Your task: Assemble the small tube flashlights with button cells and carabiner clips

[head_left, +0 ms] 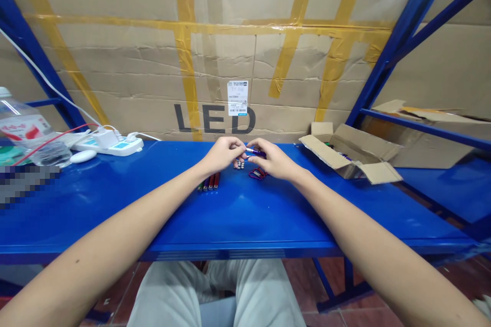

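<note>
Both my hands meet over the middle of the blue table (238,214). My left hand (223,153) is closed, pinching one end of a small purple and silver pen-like object (254,152). My right hand (271,159) is closed around its other end. Under the hands lie several small silver pieces (240,164) and a red and purple clip or loop (258,173). A short row of dark red and green pen-like tubes (209,182) lies just below my left wrist.
An open cardboard box (345,150) sits at the right. At the left are a white power strip (115,144) with plugs and cables, a white oval object (83,156) and a plastic bottle (23,125). A taped cardboard wall (215,61) stands behind. Blue rack beams (395,41) frame the right.
</note>
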The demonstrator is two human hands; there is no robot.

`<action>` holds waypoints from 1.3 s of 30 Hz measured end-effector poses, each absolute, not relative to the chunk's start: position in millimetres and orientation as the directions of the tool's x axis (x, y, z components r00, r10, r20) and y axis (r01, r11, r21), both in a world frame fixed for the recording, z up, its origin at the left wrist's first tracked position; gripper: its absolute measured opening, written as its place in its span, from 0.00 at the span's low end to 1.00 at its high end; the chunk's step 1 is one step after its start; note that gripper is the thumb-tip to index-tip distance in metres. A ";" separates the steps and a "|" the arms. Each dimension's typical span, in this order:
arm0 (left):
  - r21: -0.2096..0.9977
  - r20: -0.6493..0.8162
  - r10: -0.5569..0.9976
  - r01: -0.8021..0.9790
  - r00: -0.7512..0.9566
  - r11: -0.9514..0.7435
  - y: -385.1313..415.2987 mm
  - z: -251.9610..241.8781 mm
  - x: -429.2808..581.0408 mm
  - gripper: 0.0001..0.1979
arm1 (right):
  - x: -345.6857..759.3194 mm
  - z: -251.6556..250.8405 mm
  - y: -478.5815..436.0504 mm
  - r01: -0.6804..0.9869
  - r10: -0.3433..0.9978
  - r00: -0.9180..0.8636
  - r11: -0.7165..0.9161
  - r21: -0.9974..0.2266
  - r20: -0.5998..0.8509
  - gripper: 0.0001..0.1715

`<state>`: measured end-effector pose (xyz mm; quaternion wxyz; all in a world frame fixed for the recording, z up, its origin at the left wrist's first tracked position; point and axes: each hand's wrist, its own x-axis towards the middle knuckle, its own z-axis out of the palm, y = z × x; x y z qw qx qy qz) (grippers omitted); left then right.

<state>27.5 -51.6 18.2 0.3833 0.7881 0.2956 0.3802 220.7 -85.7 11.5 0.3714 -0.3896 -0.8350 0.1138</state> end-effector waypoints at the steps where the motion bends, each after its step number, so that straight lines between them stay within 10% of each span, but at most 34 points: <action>1: 0.851 0.355 0.759 0.148 0.545 -0.504 -51.6 17.9 28.4 0.07 | 219.8 9.8 -85.5 0.553 0.740 -0.408 0.667 -0.499 0.535 0.09; 18: 0.742 0.438 0.727 0.244 0.529 -0.625 -66.0 21.1 32.7 0.06 | 220.4 17.9 -88.9 0.502 0.803 -0.385 0.596 -0.627 0.455 0.22; 39: 0.894 0.357 0.814 0.087 0.458 -0.440 -61.8 18.9 36.4 0.04 | 219.2 8.0 -79.6 0.550 0.680 -0.299 0.696 -0.462 0.669 0.01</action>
